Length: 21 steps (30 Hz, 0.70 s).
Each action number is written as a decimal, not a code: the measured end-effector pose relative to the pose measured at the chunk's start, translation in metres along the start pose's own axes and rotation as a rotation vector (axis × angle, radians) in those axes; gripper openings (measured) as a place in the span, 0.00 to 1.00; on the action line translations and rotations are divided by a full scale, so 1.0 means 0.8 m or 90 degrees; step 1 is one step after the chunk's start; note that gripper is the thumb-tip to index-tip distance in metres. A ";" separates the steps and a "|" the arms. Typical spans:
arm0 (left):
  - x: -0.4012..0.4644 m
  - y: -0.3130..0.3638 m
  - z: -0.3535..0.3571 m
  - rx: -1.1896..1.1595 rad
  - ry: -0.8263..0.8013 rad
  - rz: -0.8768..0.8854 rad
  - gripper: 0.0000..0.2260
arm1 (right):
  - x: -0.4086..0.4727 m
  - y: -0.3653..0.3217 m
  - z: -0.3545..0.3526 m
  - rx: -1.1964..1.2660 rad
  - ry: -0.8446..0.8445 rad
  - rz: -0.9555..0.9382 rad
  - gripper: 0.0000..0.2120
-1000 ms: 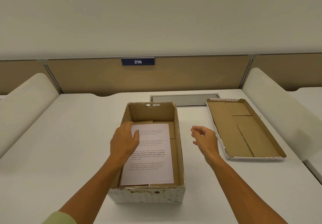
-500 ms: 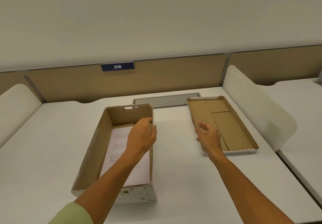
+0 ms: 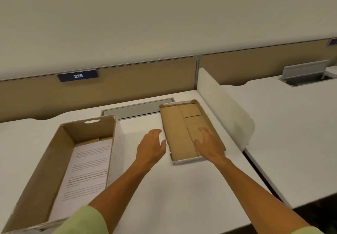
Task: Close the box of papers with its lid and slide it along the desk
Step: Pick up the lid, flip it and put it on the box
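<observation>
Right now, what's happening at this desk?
A person is going for the lid, which lies upside down on the desk to the right of the open box. The right hand is over the lid's inside, the left hand at its left edge; neither clearly grips it. The papers lie flat in the box, which is not yet closed.

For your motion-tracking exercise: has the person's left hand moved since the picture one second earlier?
Yes. The left hand has left the box and gone right, towards the lid, now just short of its left edge.
</observation>
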State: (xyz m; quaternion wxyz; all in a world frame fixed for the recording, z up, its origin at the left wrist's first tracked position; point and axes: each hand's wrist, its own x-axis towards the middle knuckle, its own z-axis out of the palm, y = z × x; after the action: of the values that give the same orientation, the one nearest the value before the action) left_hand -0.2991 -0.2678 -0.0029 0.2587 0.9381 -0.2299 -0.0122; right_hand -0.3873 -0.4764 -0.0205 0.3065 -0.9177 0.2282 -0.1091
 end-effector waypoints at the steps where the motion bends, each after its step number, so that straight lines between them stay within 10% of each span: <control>1: 0.007 0.006 0.009 0.005 -0.013 0.006 0.24 | 0.005 0.008 -0.004 -0.041 -0.013 -0.005 0.28; 8: 0.065 0.029 0.066 0.077 -0.068 0.062 0.24 | 0.051 0.060 -0.006 -0.279 -0.050 -0.051 0.33; 21: 0.167 0.000 0.151 0.220 -0.123 0.104 0.23 | 0.156 0.109 0.036 -0.254 -0.100 0.050 0.33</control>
State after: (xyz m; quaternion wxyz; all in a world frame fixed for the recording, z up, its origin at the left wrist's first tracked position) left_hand -0.1967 -0.3839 -0.0947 0.0711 0.9413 -0.3275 -0.0412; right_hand -0.2990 -0.5840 -0.0890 0.1394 -0.9563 0.2562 0.0220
